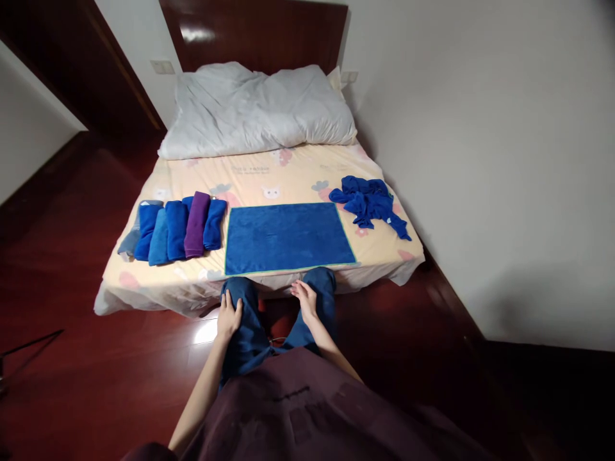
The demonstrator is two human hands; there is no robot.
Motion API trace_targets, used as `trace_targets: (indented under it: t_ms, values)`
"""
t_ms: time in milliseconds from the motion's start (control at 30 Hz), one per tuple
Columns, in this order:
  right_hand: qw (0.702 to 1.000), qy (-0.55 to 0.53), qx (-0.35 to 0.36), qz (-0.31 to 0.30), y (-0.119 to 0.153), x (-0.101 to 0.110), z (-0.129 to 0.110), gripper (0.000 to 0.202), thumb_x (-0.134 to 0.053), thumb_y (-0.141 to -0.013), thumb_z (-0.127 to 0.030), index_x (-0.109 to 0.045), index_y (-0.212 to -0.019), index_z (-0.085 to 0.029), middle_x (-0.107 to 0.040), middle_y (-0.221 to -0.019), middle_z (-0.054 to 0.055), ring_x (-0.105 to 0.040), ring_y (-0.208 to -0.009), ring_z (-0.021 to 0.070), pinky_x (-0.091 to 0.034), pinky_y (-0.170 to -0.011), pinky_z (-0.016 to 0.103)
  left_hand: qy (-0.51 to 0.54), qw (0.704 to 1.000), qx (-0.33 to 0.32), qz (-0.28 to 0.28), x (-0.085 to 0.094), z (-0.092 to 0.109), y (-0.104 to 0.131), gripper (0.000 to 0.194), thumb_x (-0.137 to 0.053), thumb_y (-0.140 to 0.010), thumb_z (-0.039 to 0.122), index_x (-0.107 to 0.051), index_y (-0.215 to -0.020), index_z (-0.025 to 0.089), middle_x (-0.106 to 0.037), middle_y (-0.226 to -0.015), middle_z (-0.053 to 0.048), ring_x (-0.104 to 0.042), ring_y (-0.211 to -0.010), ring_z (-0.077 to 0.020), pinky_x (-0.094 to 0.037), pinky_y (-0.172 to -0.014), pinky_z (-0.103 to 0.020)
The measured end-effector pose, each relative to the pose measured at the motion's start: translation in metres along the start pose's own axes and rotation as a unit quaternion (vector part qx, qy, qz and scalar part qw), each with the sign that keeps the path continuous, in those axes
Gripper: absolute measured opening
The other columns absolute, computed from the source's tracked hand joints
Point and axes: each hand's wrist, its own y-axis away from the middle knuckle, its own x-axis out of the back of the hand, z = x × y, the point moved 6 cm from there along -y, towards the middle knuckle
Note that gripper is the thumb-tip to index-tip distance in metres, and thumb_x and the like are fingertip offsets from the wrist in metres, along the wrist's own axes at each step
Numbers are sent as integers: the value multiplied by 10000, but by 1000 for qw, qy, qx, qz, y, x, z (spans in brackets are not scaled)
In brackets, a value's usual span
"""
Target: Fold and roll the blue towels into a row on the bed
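A blue towel (pixel 288 237) with a green edge lies spread flat on the bed, its near side close to the mattress edge in front of my knees. My left hand (pixel 229 315) rests on my left thigh, fingers spread and holding nothing. Over the inner side of my right knee is my right hand (pixel 304 299), its fingers loosely extended, with nothing seen in it. To the left lies a row of several rolled or folded towels, among them a purple towel (pixel 196 224) and a light blue towel (pixel 159 237). Crumpled blue cloths (pixel 369 202) are heaped on the right.
The bed carries a patterned yellow sheet (pixel 269 176) that hangs over its near edge. A white quilt (pixel 259 115) lies bundled against the dark wooden headboard (pixel 269 32). A wall (pixel 490 160) runs along the right, and dark red floor (pixel 96 358) surrounds the near and left sides.
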Motion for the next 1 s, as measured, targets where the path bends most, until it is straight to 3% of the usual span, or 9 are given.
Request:
trace_targets:
  t_ms: [100,200,500,800,900,1000]
  values:
    - [991,-112,-67,13,-19,-17,18,373,-830,-715,-422,-708,-938,-150,-782,-930,125,-752,-827,241,-602,-875,421,17,1000,1,18,-2,-4,-2,769,-390,-999,495,-239,-1608,51,-273,-1657,-241,-235,-1563,-336,-274,-1258,-492]
    - [983,-155,-99,-13,-35,-28,22,370,-846,-703,-411,-697,-942,-172,-788,-908,116,-763,-839,251,-609,-861,433,24,999,8,33,-4,-8,-2,772,-413,-988,514,-281,-1594,55,-323,-1631,-256,-292,-1541,-352,-293,-1246,-518]
    - [980,-144,-121,-72,-52,-21,40,419,-860,-689,-459,-674,-961,-199,-791,-1026,101,-749,-859,206,-591,-874,386,11,999,21,27,0,-5,0,757,-391,-994,524,-294,-1589,66,-322,-1633,-251,-309,-1535,-349,-305,-1239,-494]
    - [964,-206,-165,-18,-63,-31,51,263,-820,-775,-398,-690,-879,-194,-779,-1053,95,-736,-922,183,-581,-901,330,-63,997,20,27,3,3,1,738,-334,-1010,505,-285,-1587,47,-381,-1595,-263,-396,-1492,-342,-371,-1202,-478]
    - [950,-241,-199,2,-65,-36,53,195,-806,-797,-328,-704,-891,-192,-779,-1087,87,-733,-907,163,-584,-860,287,-166,986,-26,-12,7,15,2,607,-331,-1011,404,-458,-1493,58,-443,-1549,-269,-453,-1450,-361,-434,-1144,-472]
    - [934,-271,-233,22,-67,-42,56,170,-798,-811,-271,-714,-932,-188,-785,-1067,72,-728,-866,144,-583,-787,246,-282,953,-38,-98,22,29,-16,488,-385,-992,359,-622,-1322,88,-615,-1352,-278,-614,-1271,-400,-516,-1005,-495]
